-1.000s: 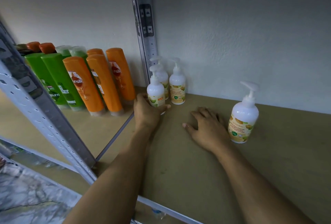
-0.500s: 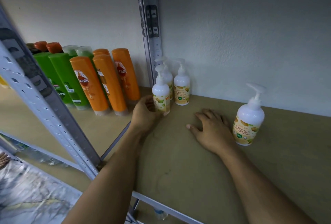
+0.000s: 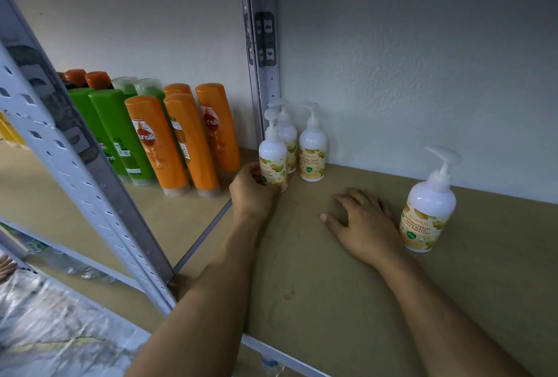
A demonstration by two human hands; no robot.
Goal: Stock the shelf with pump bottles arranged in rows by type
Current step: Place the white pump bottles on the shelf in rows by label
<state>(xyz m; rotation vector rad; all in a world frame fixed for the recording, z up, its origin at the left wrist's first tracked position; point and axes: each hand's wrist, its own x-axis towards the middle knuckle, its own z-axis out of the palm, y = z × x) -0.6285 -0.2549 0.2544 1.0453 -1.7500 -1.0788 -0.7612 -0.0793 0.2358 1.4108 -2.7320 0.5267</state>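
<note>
Three white hand-wash pump bottles stand in the shelf's back left corner. My left hand (image 3: 252, 192) grips the base of the front one (image 3: 272, 153), which stands upright on the brown shelf board (image 3: 332, 286). Behind it is a second bottle (image 3: 288, 135), partly hidden, and to its right a third (image 3: 312, 147) by the wall. A further pump bottle (image 3: 428, 204) stands alone at the right. My right hand (image 3: 362, 222) rests flat on the board, fingers spread, just left of that lone bottle and touching its base.
On the neighbouring shelf to the left stand orange shampoo bottles (image 3: 178, 141) and green ones (image 3: 114, 129), leaning in rows. A grey perforated upright (image 3: 75, 171) crosses the front left, and another upright (image 3: 262, 44) stands at the back against the white wall.
My left hand has slid the front pump bottle a little back toward the corner and keeps its grip. My right hand has stayed flat on the board. The camera moved slightly.
</note>
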